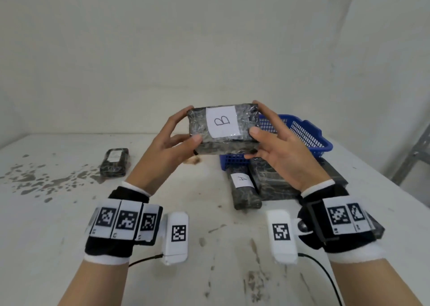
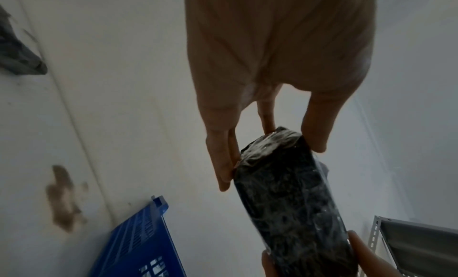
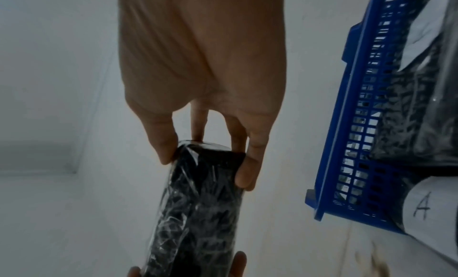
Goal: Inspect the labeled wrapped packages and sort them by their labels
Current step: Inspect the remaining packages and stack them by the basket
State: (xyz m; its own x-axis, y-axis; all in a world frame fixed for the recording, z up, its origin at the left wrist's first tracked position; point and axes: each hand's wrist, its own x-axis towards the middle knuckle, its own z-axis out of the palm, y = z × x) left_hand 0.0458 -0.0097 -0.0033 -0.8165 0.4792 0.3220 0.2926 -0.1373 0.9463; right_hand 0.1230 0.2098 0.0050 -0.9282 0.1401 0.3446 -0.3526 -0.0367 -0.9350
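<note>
A black plastic-wrapped package [image 1: 222, 129] with a white label marked B is held up above the table, label facing me. My left hand [image 1: 176, 138] grips its left end between thumb and fingers. At the other end my right hand [image 1: 270, 140] grips the same package. In the left wrist view the package [image 2: 292, 199] shows end-on, and so does it in the right wrist view [image 3: 198, 208]. A package labelled A [image 1: 243, 189] lies on the table [image 1: 69, 224] in front of the blue basket [image 1: 309, 133]. Another labelled package [image 1: 115, 162] lies at the left.
More dark wrapped packages [image 1: 274, 180] lie beside the A package, under my right wrist. Dark stains [image 1: 30, 180] spot the table's left side. White walls close the back and the left. A grey metal rack [image 1: 416, 156] stands off the right edge.
</note>
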